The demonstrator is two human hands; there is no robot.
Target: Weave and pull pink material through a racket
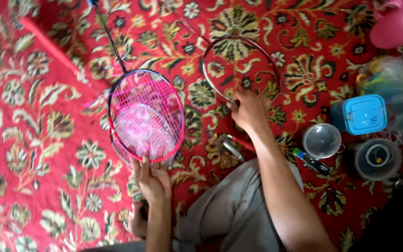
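Observation:
My left hand point(152, 179) grips the near rim of a strung badminton racket head point(145, 114) with a pink and purple frame and white strings; its dark shaft point(110, 39) runs up and away. A pink bundle shows through the strings. My right hand point(250, 111) holds the near edge of an unstrung racket frame point(241, 70), a dark red hoop lying on the patterned red carpet point(38, 140). Both hands are shut on their rackets. My knee in grey cloth point(232, 210) lies between my arms.
Pliers with red handles point(232, 144) lie by my right wrist. To the right sit a clear round lid point(322, 140), a blue square box point(362, 113), a grey round container point(378, 158), a small dark tool point(311, 161), a plastic bag point(395, 86) and a pink tub point(397, 23).

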